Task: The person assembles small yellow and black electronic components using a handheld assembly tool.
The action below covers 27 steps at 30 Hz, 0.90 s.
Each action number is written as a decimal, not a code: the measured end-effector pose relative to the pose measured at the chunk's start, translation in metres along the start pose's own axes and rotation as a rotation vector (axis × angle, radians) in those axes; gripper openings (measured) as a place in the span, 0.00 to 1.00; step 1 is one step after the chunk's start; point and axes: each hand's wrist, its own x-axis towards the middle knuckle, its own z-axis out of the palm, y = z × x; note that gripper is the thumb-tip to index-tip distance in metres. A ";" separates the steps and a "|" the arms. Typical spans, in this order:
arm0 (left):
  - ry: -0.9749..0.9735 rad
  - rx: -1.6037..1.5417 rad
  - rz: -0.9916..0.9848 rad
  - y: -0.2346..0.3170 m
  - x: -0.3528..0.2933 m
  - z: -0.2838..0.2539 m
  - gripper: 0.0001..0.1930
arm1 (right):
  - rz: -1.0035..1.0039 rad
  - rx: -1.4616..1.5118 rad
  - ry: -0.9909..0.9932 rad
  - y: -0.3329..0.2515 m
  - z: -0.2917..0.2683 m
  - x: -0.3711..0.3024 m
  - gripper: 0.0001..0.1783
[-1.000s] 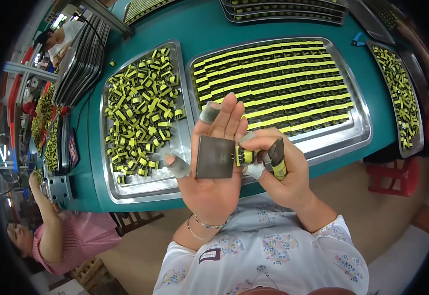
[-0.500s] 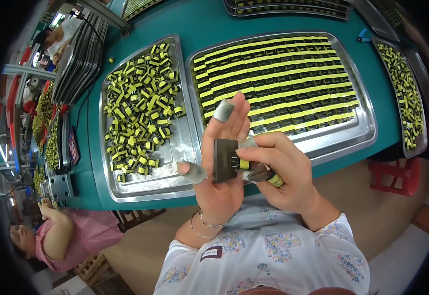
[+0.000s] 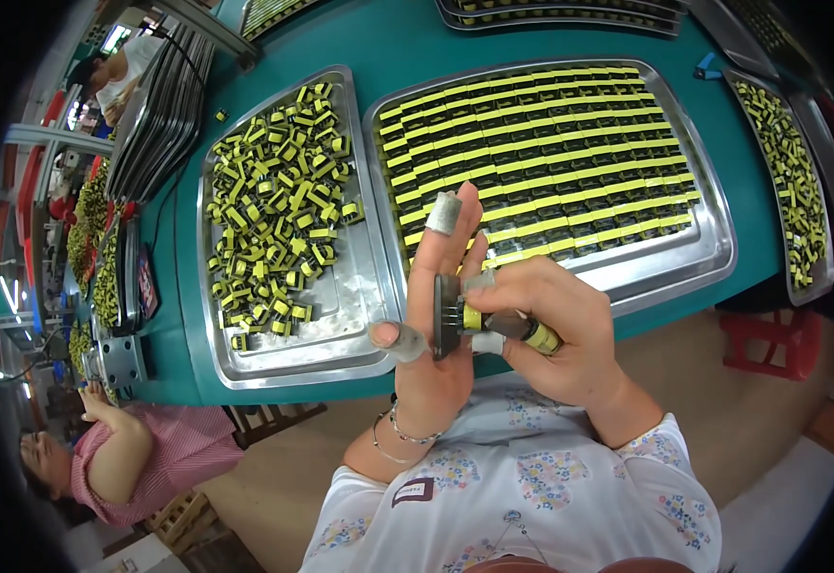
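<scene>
My left hand [image 3: 436,382] is palm up below the right tray, its fingers stretched out and several wrapped in whitish tape. Against its palm it holds a dark flat plate [image 3: 445,334], seen nearly edge-on. My right hand [image 3: 570,329] pinches a small transformer [image 3: 472,317], black with yellow tape, its metal pins facing the plate. Whether the pins touch it I cannot tell. Also within the right hand is a tool [image 3: 543,338] with a dark flat end and a yellowish wrapped handle; its exact kind is unclear.
Loose transformers lie heaped in the left metal tray [image 3: 364,361]. Tight rows fill most of the right metal tray [image 3: 717,253]. Another tray [image 3: 823,286] stands at the far right, near a red stool [image 3: 770,344]. Stacked trays [image 3: 164,105] lean at left; a co-worker [image 3: 149,458] sits lower left.
The plate has turned from showing its broad face to nearly edge-on. My left hand has shifted slightly right, and the right hand has tilted with the transformer and tool still in it.
</scene>
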 end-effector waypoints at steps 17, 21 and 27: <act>0.192 0.165 0.115 -0.010 -0.005 0.006 0.52 | -0.003 0.091 0.085 0.004 0.013 -0.003 0.22; -0.053 0.205 0.031 -0.008 -0.008 -0.001 0.53 | 0.037 0.115 0.058 0.008 0.003 -0.003 0.19; -0.110 0.247 0.039 0.000 -0.005 -0.005 0.50 | -0.015 0.060 0.093 -0.001 0.010 -0.008 0.24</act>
